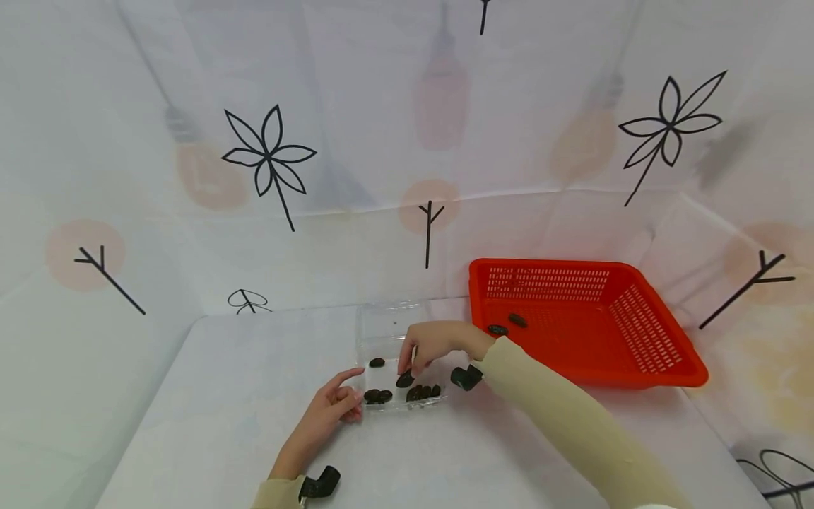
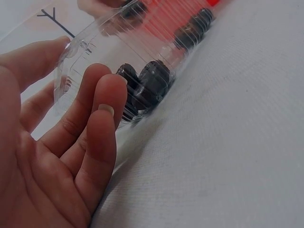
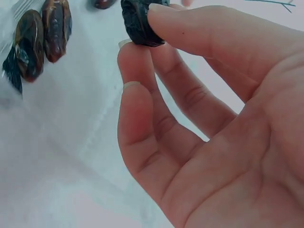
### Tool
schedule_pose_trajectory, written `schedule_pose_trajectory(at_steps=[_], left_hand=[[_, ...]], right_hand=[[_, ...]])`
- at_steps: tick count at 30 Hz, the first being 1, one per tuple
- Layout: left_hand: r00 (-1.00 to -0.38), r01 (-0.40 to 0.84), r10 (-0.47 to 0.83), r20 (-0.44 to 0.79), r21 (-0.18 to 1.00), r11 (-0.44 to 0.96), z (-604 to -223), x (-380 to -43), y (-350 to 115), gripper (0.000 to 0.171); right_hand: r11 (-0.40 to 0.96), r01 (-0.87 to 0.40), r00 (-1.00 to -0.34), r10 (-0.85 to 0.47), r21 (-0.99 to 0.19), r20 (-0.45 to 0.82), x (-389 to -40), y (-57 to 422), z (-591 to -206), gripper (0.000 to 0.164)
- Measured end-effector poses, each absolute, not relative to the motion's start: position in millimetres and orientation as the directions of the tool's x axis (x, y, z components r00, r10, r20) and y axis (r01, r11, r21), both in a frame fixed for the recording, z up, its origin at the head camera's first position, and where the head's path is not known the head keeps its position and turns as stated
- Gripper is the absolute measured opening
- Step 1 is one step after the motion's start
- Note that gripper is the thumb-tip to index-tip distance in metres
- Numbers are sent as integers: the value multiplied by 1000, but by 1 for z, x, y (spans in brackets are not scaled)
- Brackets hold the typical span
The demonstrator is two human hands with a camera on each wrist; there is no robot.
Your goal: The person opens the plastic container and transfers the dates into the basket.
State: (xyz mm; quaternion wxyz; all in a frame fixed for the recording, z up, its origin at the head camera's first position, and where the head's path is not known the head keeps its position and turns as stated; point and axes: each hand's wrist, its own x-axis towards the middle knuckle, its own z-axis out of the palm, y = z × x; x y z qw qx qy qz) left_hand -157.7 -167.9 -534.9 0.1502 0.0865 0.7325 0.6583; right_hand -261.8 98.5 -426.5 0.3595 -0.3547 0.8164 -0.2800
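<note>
In the head view, a clear plastic box (image 1: 389, 404) stands with its lid (image 1: 394, 322) folded back. My right hand (image 1: 439, 343) is over the box and pinches a dark, wrinkled date (image 1: 404, 379) between thumb and fingertips; the same date (image 3: 140, 21) shows up close in the right wrist view. Along the box's near side lie a pair of dates (image 1: 378, 396) at left and several dates (image 1: 422, 392) at right. Another date (image 1: 376, 363) sits farther back at left. My left hand (image 1: 332, 401) touches the box's left side, fingers partly bent.
To the right of the box stands a red plastic basket (image 1: 572, 329) with slotted walls. Two dates (image 1: 518, 320) lie in its left part. A white cloth (image 1: 242, 396) covers the table, and a printed curtain (image 1: 356, 177) hangs behind.
</note>
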Motion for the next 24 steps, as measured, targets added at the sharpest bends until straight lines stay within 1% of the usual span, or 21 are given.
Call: schedule_pose_trajectory(at_steps=[6,14,19,24], left_hand=[[-939,-58,329,-98,990,129,-535,-157,-168,54],[-938,-52,334,-90,991,120,-534,-158,-168,55],[-937,-45,338,-87,990,130,-534,-158,-168,54],[-937,-42,340,-78,993,114,-535,-157,-169,54]], right_hand=[[544,-350,-515,-792,-763,-329,-261,120,-413,21],[554,-357,-607,-749,-752,-264,-258,159,-405,21],[535,-361,-667,-721,-764,-189,-253,186,-397,24],[498,-350,-699,-703,-793,-133,-252,210,-391,23]])
